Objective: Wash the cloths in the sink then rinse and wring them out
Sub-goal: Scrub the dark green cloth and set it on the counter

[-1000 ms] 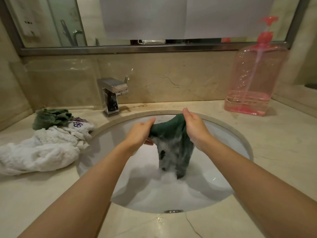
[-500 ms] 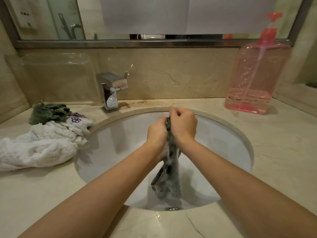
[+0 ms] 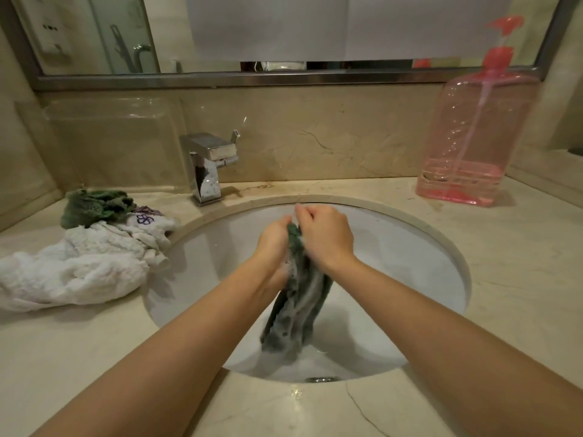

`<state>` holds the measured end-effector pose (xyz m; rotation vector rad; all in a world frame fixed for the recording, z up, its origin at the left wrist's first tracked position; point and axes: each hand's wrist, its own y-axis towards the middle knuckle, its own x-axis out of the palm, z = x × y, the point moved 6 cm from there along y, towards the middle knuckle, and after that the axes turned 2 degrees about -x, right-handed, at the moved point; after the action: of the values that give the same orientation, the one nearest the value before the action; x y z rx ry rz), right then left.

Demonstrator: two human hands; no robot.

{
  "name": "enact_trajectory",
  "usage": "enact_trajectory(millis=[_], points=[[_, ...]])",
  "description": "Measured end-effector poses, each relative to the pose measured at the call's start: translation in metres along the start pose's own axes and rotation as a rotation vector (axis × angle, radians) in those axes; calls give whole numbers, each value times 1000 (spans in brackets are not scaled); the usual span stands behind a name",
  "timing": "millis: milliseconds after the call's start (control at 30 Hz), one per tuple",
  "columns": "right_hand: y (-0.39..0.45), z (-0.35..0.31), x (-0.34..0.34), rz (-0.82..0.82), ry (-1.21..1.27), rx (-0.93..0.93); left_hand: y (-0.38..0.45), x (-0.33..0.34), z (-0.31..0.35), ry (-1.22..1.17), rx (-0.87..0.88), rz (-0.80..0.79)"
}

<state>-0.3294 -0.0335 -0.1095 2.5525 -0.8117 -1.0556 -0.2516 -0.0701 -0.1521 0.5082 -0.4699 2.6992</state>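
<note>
Marble desk [image 3: 94, 357], left: white cloth [image 3: 72, 272] heaped, waiting. I see left hand [image 3: 274, 244] and right hand [image 3: 328, 238], fingers clenched on the soapy green cloth [image 3: 299, 310] hanging over the sink [image 3: 426, 279]. Best rub knuckles together, keeping suds in the basin.

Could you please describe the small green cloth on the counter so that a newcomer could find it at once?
Start at the chrome faucet and look left along the counter. The small green cloth lies crumpled at the back of the pile, against the white towel; it is dry and untouched.
</note>
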Motion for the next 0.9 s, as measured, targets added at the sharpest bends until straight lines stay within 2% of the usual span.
enact_trajectory(millis=[33, 100, 200, 267, 333, 400, 533, 633, 700, 833, 900], points=[[5, 8, -1, -8, -27, 43, -7, 5, 2, -21, -48, -12], [6, 15, 0, -84, -50, 29, -7, 0, 4, 104, -81, 17], [-1, 23, 12, -323, 192, 122, -8, -7, 10, 173, -54, 24], [-8, 24, 18, -522, 292, 236, -8, -12, 19, 197, 24, 29], [-11, 23, 18, -600, 316, 217, -5, -19, 27, 240, 109, 62], [-10, 18, 11, -544, 397, 159, 0, -23, 28, 334, 128, 74], [0, 17, -10, -269, 667, 180, -2, -4, 13, 615, 43, -144], [3, 23, -19, -147, 664, 255, -4, 3, 1, 776, 48, -237], [5, 33, -23, -75, 566, 322, -4, 4, 3, 836, 104, -197], [7, 49, -22, -45, 359, 353, 1, -7, 18, 605, 158, -8], [6, 42, -23, -40, 368, 293, 3, -10, 19, 529, 145, 30]])
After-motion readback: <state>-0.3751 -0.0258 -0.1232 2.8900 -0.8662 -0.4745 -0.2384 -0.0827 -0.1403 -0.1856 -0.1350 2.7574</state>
